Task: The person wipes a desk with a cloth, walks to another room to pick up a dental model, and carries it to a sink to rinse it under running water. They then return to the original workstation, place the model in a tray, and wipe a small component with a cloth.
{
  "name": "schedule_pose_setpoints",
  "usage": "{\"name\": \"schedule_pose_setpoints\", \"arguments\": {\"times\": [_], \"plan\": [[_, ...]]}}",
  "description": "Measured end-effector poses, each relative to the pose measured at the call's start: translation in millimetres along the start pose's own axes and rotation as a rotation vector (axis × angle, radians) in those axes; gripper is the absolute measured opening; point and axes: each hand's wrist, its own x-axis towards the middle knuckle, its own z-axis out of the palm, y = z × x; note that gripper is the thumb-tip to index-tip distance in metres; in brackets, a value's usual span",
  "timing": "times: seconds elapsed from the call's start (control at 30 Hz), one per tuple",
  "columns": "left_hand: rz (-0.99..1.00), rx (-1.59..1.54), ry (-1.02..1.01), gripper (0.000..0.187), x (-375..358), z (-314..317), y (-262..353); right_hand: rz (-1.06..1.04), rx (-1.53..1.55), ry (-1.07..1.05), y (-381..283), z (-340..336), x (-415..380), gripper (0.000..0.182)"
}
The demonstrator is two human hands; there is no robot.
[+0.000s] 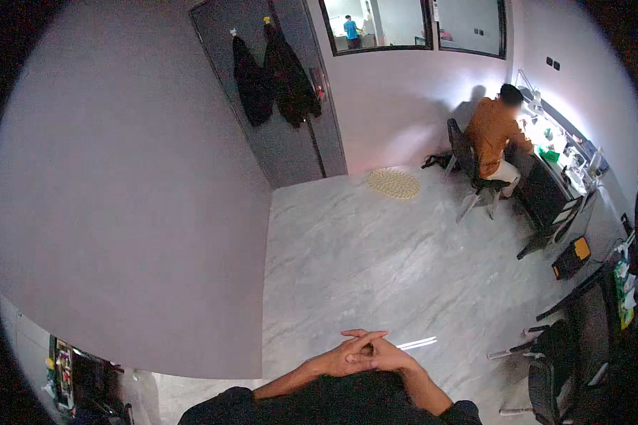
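Observation:
My left hand (340, 358) and my right hand (392, 354) meet in front of my body at the bottom centre, over the grey marbled floor (347, 262). Their fingers are interlaced, with some fingertips sticking out at the top. No object shows between them. Dark sleeves cover my upper arms and the forearms are bare.
A person in an orange-brown top (493, 131) sits on a chair (461, 145) at a brightly lit desk (546, 152). A round woven mat (393, 183) lies near the door (223, 42), where dark garments hang. Black chairs (546, 375) stand at the lower right.

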Motion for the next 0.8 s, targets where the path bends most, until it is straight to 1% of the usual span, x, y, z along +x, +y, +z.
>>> {"name": "schedule_pose_setpoints", "arguments": {"times": [0.2, 0.27, 0.37, 0.57, 0.6, 0.67, 0.8], "plan": [[-0.028, 0.003, -0.012, 0.078, -0.6, -1.5, 5.8, 0.016, 0.116, -0.007, -2.6, 3.2, -3.5, 0.078], [-0.051, 0.010, -0.013, 0.077, -0.9, -1.3, 4.6, -0.004, 0.089, 0.000, -0.9, 3.1, -2.9, 0.078], [-0.034, 0.019, 0.018, 0.075, -0.9, -0.4, 2.1, -0.005, 0.068, 0.001, 6.0, 1.7, 0.5, 0.076], [0.042, 0.085, 0.053, 0.066, -0.2, -2.3, -4.5, -0.062, 0.033, 0.055, 17.3, 4.7, 5.8, 0.070], [0.010, 0.069, 0.049, 0.065, -0.9, -2.8, -3.1, -0.081, 0.027, 0.071, 20.0, 5.3, 7.0, 0.069], [-0.055, 0.036, 0.043, 0.063, -1.1, -3.8, 2.4, -0.044, 0.066, 0.060, 23.2, 3.8, 7.0, 0.067], [-0.019, 0.032, 0.052, 0.061, -1.4, -3.5, -0.4, -0.001, 0.079, 0.028, 20.9, 2.2, 7.7, 0.064]]}}
